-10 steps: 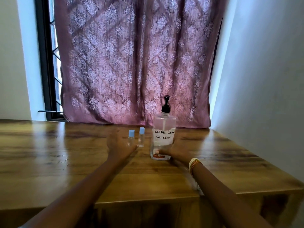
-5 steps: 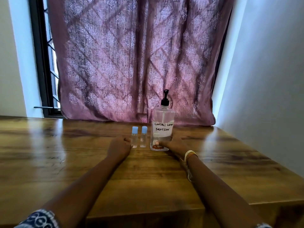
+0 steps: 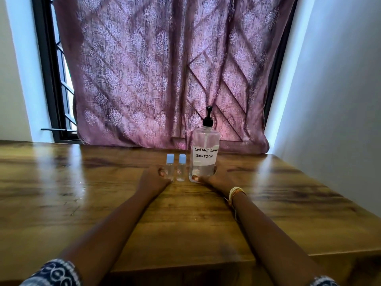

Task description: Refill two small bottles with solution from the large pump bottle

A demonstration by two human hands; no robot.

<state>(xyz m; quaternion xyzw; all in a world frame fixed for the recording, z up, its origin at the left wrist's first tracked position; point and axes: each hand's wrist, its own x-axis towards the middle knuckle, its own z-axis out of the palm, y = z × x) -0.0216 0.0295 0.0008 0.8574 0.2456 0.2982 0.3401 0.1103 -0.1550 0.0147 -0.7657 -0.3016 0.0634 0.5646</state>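
Observation:
A large clear pump bottle [image 3: 204, 153] with a black pump and a handwritten "Contact Lens Solution" label stands upright near the table's far edge, with a little liquid at its bottom. My right hand [image 3: 216, 179] wraps around its base, thumb on the front. Two small clear bottles with blue caps stand upright just left of it. My left hand [image 3: 152, 179] holds the left small bottle [image 3: 170, 167] low down, thumb against its side. The right small bottle [image 3: 181, 167] stands free between my hands.
The wooden table [image 3: 82, 193] stretches wide to the left and right, with its front edge close to me. A purple patterned curtain [image 3: 165, 69] hangs right behind the bottles. A white wall [image 3: 340, 120] borders the right side and a window frame [image 3: 47, 79] shows at the left.
The view has come closer and tilted up. My left hand, which covered the left small bottle's lower part, now sits beside it. My right hand stays on the pump bottle's base.

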